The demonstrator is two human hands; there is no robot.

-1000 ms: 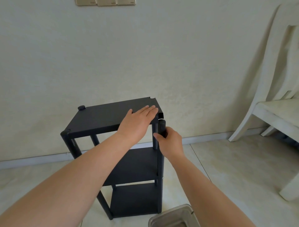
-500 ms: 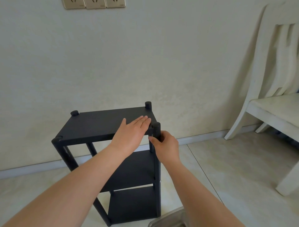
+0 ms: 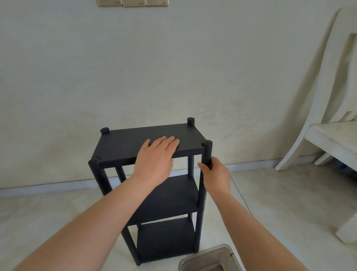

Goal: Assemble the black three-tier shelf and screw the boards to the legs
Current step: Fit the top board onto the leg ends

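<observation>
Beside wall, left hand flat on shelf; right hand grips leg.

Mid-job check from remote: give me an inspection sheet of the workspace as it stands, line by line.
Surface: pale tiled floor; shelf stands on it.
Job's things: black three-tier shelf upright, top board seated between four round leg tops; near right leg rises above the board.
Clutter: grey metal tray at the bottom edge, contents unclear.
Grippers: left hand flat on the top board; right hand grips the near right leg.
Cables: nothing seen.
Surroundings: cream wall, gold switch plates, white wooden chair on the right.
</observation>
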